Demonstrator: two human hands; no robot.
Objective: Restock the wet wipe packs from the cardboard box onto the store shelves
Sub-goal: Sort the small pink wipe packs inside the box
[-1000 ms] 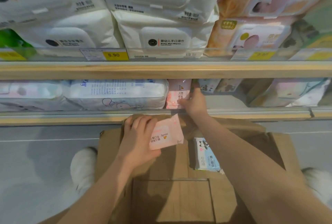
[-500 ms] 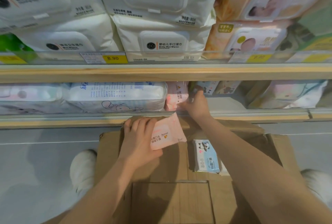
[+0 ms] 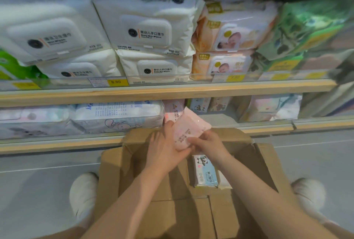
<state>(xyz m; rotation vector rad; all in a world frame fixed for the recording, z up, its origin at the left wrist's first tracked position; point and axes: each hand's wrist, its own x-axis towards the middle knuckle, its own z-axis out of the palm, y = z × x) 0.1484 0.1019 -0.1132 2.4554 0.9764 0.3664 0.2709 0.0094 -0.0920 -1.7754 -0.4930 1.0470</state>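
Observation:
A small pink wet wipe pack [image 3: 188,126] is held above the open cardboard box [image 3: 115,162], just in front of the lower shelf. My left hand [image 3: 164,144] grips it from the left and below. My right hand [image 3: 206,144] pinches its lower right edge. Inside the box lies a light blue pack with a panda print [image 3: 206,171]. On the lower shelf, behind the held pack, stands another pink pack [image 3: 172,109], next to small panda packs [image 3: 200,103].
The lower shelf's wooden edge [image 3: 57,145] runs just beyond the box. A large white pack with a rabbit print [image 3: 118,115] fills the shelf to the left. Big white packs [image 3: 147,30] and a yellow 8.90 price tag [image 3: 116,82] sit on the upper shelf. My white shoes [image 3: 84,194] flank the box.
My right hand has drawn back from the lower shelf and taken hold of the pink pack that my left hand holds. The pack has risen and tilted toward the shelf.

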